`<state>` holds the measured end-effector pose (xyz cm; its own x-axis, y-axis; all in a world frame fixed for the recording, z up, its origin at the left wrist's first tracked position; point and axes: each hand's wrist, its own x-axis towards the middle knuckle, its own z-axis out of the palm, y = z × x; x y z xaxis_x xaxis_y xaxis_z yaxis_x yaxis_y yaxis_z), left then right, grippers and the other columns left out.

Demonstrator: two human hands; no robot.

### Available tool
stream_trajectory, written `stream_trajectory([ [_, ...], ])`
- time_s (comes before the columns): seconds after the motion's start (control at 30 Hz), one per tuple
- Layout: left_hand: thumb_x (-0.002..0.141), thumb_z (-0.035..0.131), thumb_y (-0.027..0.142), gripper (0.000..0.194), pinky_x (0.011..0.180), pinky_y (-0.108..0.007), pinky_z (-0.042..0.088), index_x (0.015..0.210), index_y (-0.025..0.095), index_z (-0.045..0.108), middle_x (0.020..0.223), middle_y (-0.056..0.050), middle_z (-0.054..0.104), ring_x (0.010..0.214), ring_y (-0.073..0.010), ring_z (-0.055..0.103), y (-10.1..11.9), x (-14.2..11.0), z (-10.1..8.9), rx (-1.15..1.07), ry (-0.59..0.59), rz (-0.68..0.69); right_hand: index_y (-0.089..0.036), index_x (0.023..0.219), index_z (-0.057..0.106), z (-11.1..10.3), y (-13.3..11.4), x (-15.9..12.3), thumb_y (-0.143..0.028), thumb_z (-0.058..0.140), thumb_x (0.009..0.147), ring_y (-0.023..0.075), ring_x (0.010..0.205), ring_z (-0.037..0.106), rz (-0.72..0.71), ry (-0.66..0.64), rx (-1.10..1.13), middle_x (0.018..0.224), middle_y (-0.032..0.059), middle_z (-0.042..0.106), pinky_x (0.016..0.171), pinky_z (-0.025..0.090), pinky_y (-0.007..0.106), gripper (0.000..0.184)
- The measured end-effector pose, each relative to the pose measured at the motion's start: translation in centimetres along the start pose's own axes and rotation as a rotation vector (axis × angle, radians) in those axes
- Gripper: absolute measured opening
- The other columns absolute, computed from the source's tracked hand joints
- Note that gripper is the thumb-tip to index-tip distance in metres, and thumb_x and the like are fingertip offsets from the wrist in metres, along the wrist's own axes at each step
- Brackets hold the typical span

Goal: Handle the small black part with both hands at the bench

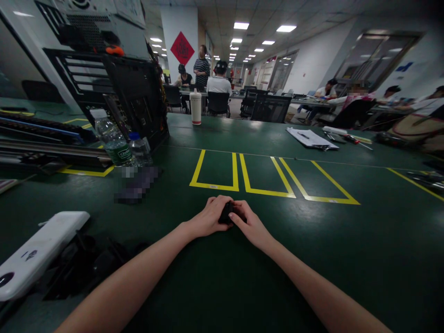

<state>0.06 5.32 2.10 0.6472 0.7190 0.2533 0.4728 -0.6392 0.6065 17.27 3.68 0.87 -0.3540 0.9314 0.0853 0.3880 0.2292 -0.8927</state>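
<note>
Small black object (226, 212) sits between the two hands, just above or on the table near its front middle; whether it touches the surface cannot be told. The left hand (210, 217) curls its fingers round one side of it, and the right hand (250, 225) closes on the other, thumb across the near face, so both have partly bent fingers with the object in hold.

The table (236, 291) is dark green and faintly glossy. Just beyond the hands, yellow tape (222, 188) marks three bays side by side. To the left stand two clear plastic bottles (139, 150) before a black metal frame (135, 92), with a white device (43, 254) nearer. Farther back are a white tumbler (196, 108) and a clipboard with paper (308, 137).

Beyond lies a long office with ceiling lights (241, 26), mesh chairs (270, 108) and several people, one standing in a striped top (201, 68).

A green label (120, 155) wraps one bottle, its pale lettering too small to read surely. A red diamond sign (182, 48) on the white column (173, 23) bears dark, unreadable characters.
</note>
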Motion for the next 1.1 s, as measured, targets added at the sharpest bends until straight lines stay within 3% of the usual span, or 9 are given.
stream_trajectory([
  [0.23, 0.068, 0.064, 0.015, 0.054, 0.093, -0.041, 0.03, 0.111, 0.023, 0.032, 0.11, -0.006, 0.044, 0.104, -0.0227, 0.044, -0.06, -0.1, 0.01, 0.0, 0.016, 0.017, -0.025, 0.096, 0.045, -0.05, -0.46, -0.49, -0.025, 0.049, 0.08, 0.0171, 0.095, 0.054, -0.057, -0.055, 0.113, 0.099, 0.0006, 0.055, 0.082, 0.045, 0.035, 0.016],
  [0.37, 0.07, 0.062, 0.017, 0.053, 0.093, -0.041, 0.031, 0.113, 0.022, 0.031, 0.111, -0.006, 0.044, 0.104, -0.0218, 0.043, -0.13, -0.13, -0.04, -0.01, 0.003, 0.028, -0.024, 0.091, 0.046, 0.27, -0.39, -0.38, -0.027, 0.044, 0.083, 0.0167, 0.091, 0.056, -0.015, -0.012, 0.189, 0.097, 0.0006, 0.054, 0.076, 0.05, 0.034, 0.009],
  [0.6, 0.07, 0.064, 0.016, 0.055, 0.09, -0.042, 0.034, 0.114, 0.024, 0.031, 0.112, -0.006, 0.044, 0.103, -0.0232, 0.044, 0.11, -0.16, -0.1, -0.03, 0.006, -0.002, -0.023, 0.103, 0.044, 0.21, -0.04, -0.07, -0.028, 0.048, 0.081, 0.0182, 0.095, 0.055, 0.077, 0.027, 0.177, 0.104, 0.0031, 0.053, 0.081, 0.048, 0.038, 0.024],
  [0.77, 0.07, 0.062, 0.016, 0.052, 0.091, -0.041, 0.033, 0.113, 0.022, 0.032, 0.111, -0.006, 0.044, 0.103, -0.0224, 0.043, 0.22, -0.21, -0.28, -0.023, -0.005, 0.023, -0.023, 0.096, 0.046, 0.25, -0.03, -0.34, -0.025, 0.051, 0.08, 0.0175, 0.095, 0.055, 0.043, -0.036, 0.264, 0.1, 0.0011, 0.054, 0.083, 0.047, 0.037, 0.017],
  [0.97, 0.069, 0.064, 0.017, 0.053, 0.091, -0.042, 0.033, 0.111, 0.023, 0.033, 0.11, -0.005, 0.045, 0.102, -0.023, 0.045, -0.07, -0.08, 0.08, -0.008, 0.021, 0.006, -0.023, 0.09, 0.047, 0.59, 0.06, -0.21, -0.028, 0.049, 0.08, 0.0171, 0.087, 0.057, 0.03, -0.003, 0.35, 0.094, 0.0003, 0.053, 0.072, 0.051, 0.034, 0.011],
  [1.1, 0.069, 0.064, 0.018, 0.054, 0.092, -0.041, 0.032, 0.112, 0.023, 0.032, 0.111, -0.005, 0.045, 0.103, -0.0228, 0.045, -0.37, -0.11, 0.29, -0.009, 0.025, 0.014, -0.023, 0.097, 0.047, 0.59, -0.04, -0.06, -0.027, 0.051, 0.079, 0.0175, 0.09, 0.056, 0.072, 0.035, 0.304, 0.1, 0.0017, 0.052, 0.078, 0.049, 0.035, 0.019],
])
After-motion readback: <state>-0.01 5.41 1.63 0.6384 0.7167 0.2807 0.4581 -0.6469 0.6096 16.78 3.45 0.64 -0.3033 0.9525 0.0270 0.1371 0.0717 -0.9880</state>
